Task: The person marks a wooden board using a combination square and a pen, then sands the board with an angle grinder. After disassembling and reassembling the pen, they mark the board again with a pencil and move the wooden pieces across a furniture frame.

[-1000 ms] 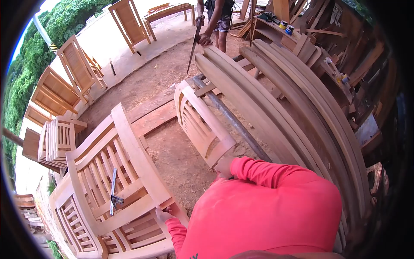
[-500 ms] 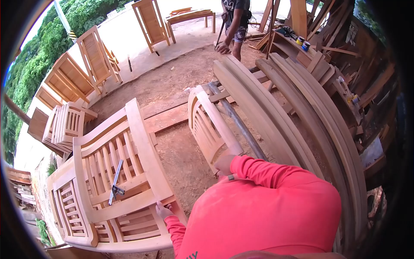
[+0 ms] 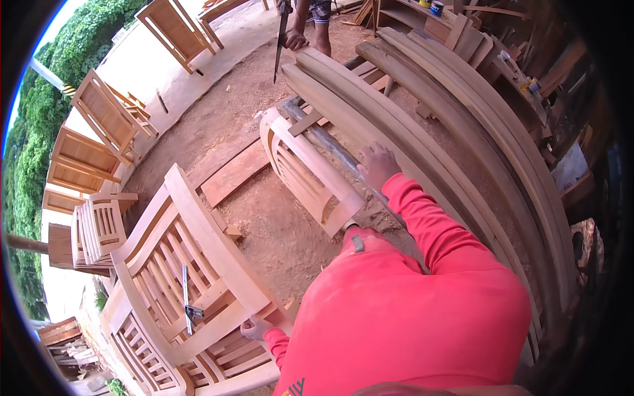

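Note:
My left hand (image 3: pixel 256 328) is at the lower right corner of a large slatted wooden frame (image 3: pixel 214 247), its fingers curled on the rail's edge. A combination square (image 3: pixel 191 313) lies across that frame's slats. Beneath it are more slatted frames (image 3: pixel 140 353). My right hand (image 3: pixel 379 165) reaches forward with fingers spread and holds nothing; it overlaps a metal pipe (image 3: pixel 330 144) and the edge of a long curved wooden beam (image 3: pixel 389 142). A smaller slatted chair back (image 3: pixel 310 173) stands tilted between my two hands, its lower end close to my chest.
More long curved beams (image 3: pixel 475 132) lie to the right. At the far end a person's hand (image 3: pixel 295 39) rests on a beam, beside a handsaw (image 3: pixel 281 46). Wooden panels (image 3: pixel 105 109) stand at the back left. Planks (image 3: pixel 234 173) lie on the sawdust-covered ground.
My right hand has let go of the smaller chair back and moved forward and right toward the beams. My left hand stays at the large frame's corner. The view has shifted.

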A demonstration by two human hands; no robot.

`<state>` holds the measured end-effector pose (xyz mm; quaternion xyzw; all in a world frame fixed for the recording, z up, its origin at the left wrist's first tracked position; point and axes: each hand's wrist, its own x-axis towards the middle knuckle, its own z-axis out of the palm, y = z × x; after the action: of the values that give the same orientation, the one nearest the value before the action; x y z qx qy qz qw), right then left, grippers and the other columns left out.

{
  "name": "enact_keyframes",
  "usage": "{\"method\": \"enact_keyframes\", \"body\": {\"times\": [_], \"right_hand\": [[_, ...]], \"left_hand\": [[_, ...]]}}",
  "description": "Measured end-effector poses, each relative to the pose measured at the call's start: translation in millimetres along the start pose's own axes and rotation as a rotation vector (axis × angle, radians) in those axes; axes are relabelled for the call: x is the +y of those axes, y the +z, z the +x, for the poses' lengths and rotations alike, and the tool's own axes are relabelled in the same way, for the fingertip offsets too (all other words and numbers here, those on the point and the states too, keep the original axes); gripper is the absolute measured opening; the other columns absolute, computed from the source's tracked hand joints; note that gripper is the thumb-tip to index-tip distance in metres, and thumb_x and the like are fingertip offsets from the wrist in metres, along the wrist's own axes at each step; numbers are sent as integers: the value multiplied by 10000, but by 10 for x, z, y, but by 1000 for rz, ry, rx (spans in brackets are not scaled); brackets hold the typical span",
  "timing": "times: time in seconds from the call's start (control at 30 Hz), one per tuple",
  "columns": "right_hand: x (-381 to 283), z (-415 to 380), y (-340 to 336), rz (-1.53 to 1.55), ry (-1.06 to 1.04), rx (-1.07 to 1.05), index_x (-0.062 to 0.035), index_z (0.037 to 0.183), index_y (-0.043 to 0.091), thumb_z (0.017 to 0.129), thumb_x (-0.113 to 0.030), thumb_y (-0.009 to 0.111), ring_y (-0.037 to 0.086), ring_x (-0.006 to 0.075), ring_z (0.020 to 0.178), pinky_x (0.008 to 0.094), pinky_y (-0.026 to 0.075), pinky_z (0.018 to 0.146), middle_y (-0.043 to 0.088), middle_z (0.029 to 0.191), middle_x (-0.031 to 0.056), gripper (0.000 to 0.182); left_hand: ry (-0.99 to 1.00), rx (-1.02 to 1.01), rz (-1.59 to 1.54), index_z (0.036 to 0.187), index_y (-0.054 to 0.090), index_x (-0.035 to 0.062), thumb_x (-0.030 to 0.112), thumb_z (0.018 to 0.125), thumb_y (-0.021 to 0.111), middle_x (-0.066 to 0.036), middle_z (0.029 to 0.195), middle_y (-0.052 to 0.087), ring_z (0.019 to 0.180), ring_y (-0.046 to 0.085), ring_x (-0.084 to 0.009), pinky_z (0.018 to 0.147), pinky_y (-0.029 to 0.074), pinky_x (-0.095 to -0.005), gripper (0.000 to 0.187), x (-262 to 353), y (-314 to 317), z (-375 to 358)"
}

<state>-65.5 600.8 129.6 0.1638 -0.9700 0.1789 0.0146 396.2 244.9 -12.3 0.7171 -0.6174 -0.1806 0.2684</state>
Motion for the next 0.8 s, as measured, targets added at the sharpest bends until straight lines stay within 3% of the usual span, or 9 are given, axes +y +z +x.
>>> {"method": "enact_keyframes", "body": {"times": [0.03, 0.13, 0.2, 0.27, 0.33, 0.37, 0.5, 0.8], "right_hand": [[240, 56, -66, -30, 69, 100, -116, 1194, 635, 853, -291, 764, 565, 339, 1194, 497, 473, 982, 606, 1226, 130, 404], [861, 78, -290, -130, 297, 282, -111, 1252, 604, 852, -335, 769, 539, 341, 1244, 514, 465, 992, 584, 1293, 140, 488], [1181, -18, -240, -241, 394, 370, -113, 1324, 581, 866, -399, 753, 494, 361, 1322, 543, 433, 1041, 539, 1406, 170, 566], [1230, -129, -268, -226, 547, 289, -123, 1393, 547, 882, -459, 723, 444, 381, 1386, 572, 383, 1094, 481, 1495, 190, 636], [1324, -271, -93, -186, 556, 287, -130, 1418, 540, 892, -465, 703, 425, 391, 1404, 576, 351, 1121, 468, 1513, 195, 645], [1400, -300, -5, -193, 537, 324, -129, 1412, 546, 895, -459, 700, 424, 390, 1405, 576, 349, 1122, 470, 1513, 194, 632], [1447, -313, 85, -187, 519, 391, -123, 1387, 570, 904, -436, 687, 423, 385, 1407, 576, 343, 1123, 478, 1511, 189, 587], [1394, -271, 48, -174, 504, 386, -90, 1372, 583, 918, -383, 681, 435, 396, 1394, 533, 353, 1151, 490, 1499, 210, 549]], "left_hand": [[174, 140, 153, 1303, 554, 48, 303, 913, 664, -168, 1253, 594, 1081, 622, -297, 879, 522, -448, 479, -62, 63, 64], [375, 51, 362, 1330, 562, 115, 278, 875, 694, -151, 1424, 505, 1293, 508, -326, 1051, 408, -534, 501, 437, -141, 62], [352, 2, 430, 1351, 560, 167, 318, 902, 669, -104, 1469, 485, 1312, 506, -308, 1049, 403, -546, 486, 718, -176, 98], [315, -42, 446, 1363, 560, 212, 361, 932, 631, -58, 1514, 458, 1338, 496, -285, 1052, 392, -553, 462, 940, 66, 151], [274, -91, 466, 1367, 561, 249, 407, 967, 579, -15, 1559, 422, 1369, 479, -258, 1062, 374, -556, 431, 948, 209, 263], [220, -130, 496, 1357, 577, 232, 449, 1011, 492, 2, 1549, 458, 1391, 461, -226, 1073, 349, -551, 417, 1026, 246, 236], [195, -73, 480, 1323, 613, 206, 463, 1024, 470, -7, 1429, 587, 1384, 464, -225, 1082, 319, -543, 419, 1097, 291, 176], [164, -114, 427, 1225, 682, 163, 465, 989, 499, -73, 1356, 642, 1397, 448, -252, 1090, 256, -590, 425, 1075, 260, 198]]}}
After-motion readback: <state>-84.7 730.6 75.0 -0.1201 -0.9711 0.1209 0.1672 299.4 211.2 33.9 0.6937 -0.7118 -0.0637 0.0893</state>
